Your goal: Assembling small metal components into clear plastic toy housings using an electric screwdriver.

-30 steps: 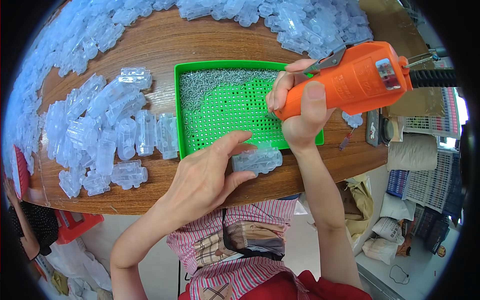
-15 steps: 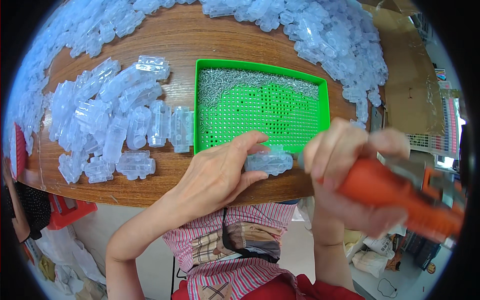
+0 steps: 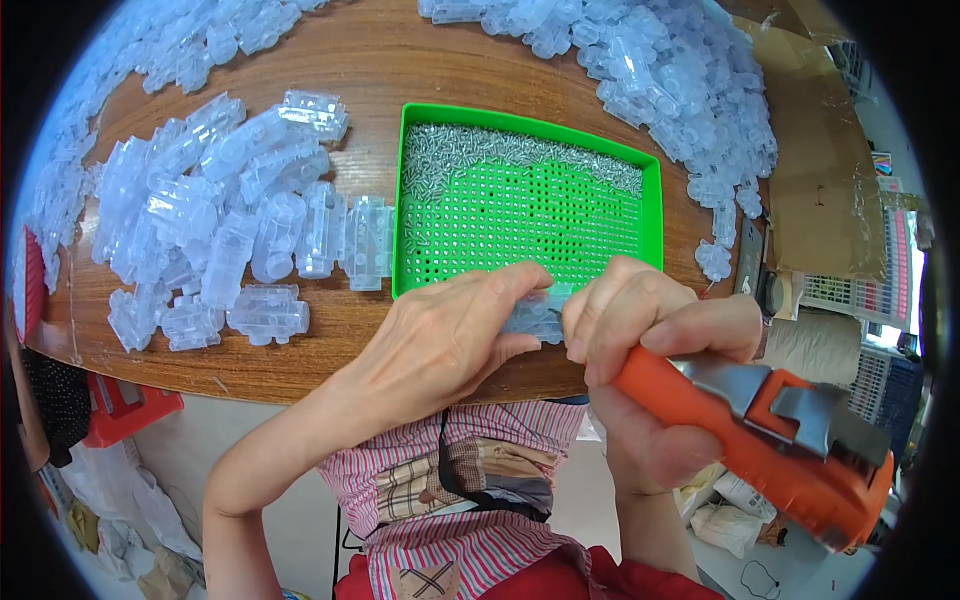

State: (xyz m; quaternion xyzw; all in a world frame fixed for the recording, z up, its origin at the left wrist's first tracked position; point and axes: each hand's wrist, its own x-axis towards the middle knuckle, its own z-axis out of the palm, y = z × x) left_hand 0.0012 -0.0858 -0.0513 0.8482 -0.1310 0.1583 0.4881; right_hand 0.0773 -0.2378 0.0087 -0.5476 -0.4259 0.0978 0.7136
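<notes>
My left hand (image 3: pixel 425 325) holds a clear plastic housing (image 3: pixel 537 318) on the table, thumb at its near side and fingers at its far side. The housing sits just in front of a green perforated tray (image 3: pixel 655 215). My right hand (image 3: pixel 645 320) is wrapped round the front of an orange electric screwdriver (image 3: pixel 750 435), whose body slants down to the right. Its front end points at the right end of the housing; the fingers hide most of the tip, so contact cannot be told. Small silver screws (image 3: pixel 450 155) lie heaped along the tray's far side, with others seated in its holes.
Left of the tray lies a loose pile of clear housings (image 3: pixel 190 220), one (image 3: pixel 370 240) close against the tray. Larger heaps (image 3: pixel 650 80) line the table's far edge. Cardboard (image 3: pixel 815 150) stands at the right. A red stool (image 3: pixel 130 410) is below the table at left.
The screwdriver has swung inward, and my right hand has come left to the housing's right end. My left hand still holds the housing. The whole view has shifted slightly.
</notes>
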